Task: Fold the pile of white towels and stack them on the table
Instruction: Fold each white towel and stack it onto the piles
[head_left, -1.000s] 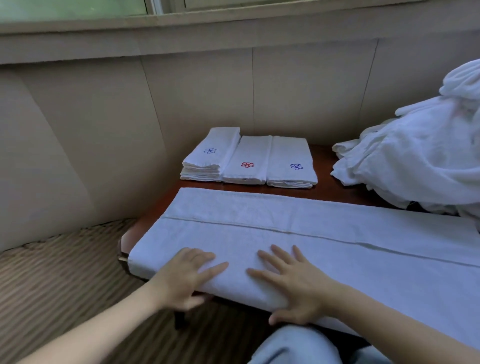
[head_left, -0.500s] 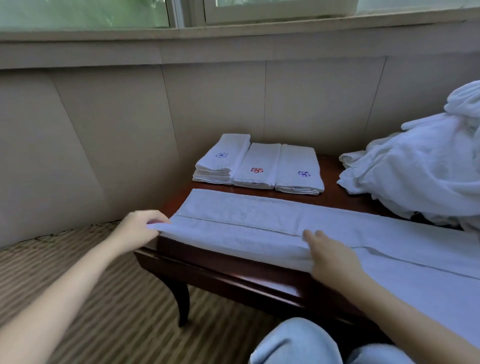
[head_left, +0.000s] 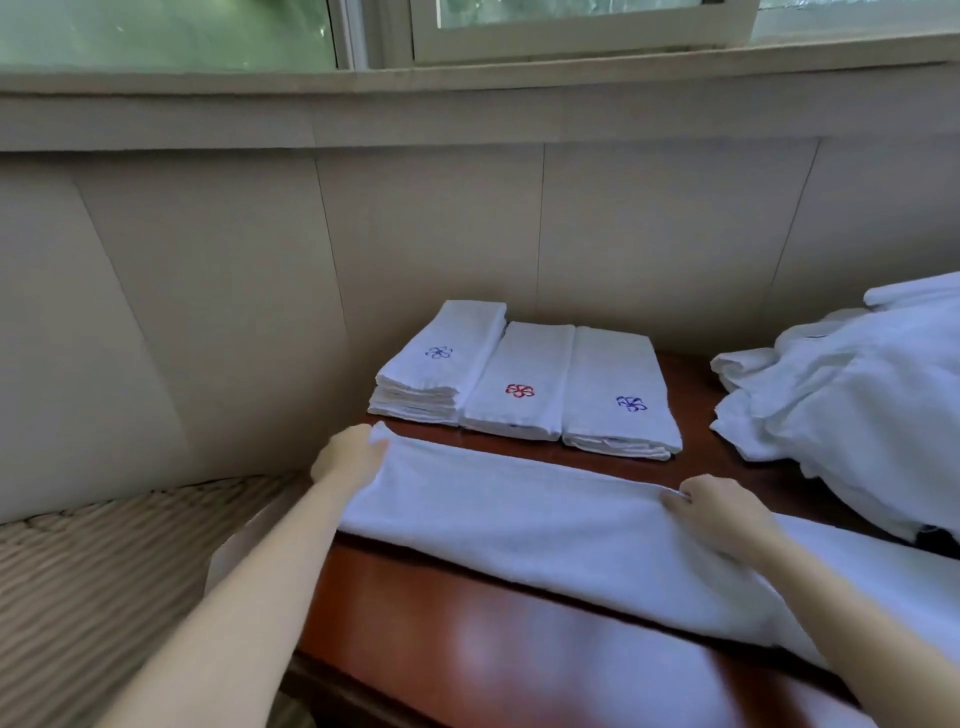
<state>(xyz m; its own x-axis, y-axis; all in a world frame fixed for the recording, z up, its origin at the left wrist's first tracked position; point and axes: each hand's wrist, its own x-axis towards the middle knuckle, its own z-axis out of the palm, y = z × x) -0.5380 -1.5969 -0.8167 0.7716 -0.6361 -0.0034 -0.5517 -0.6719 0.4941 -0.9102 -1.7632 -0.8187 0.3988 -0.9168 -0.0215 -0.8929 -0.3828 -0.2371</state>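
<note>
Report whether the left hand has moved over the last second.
Yes. The left hand went from the front edge of the table away toward the folded stacks, carrying a corner of the towel.

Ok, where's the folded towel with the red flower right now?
In the head view, the red-flower towel lies at the far side of the table, between the left blue-flower stack and the right blue-flower towel, just beyond the long towel being folded.

Soft, dimmish daylight from window (head_left: 166, 31) at top. Glare patch on glossy worktop (head_left: 467, 649) near front edge. Forearms (head_left: 249, 597) motion-blurred, overall soft focus. Wide-angle bend on sill (head_left: 467, 83), wall panels (head_left: 415, 234).
</note>
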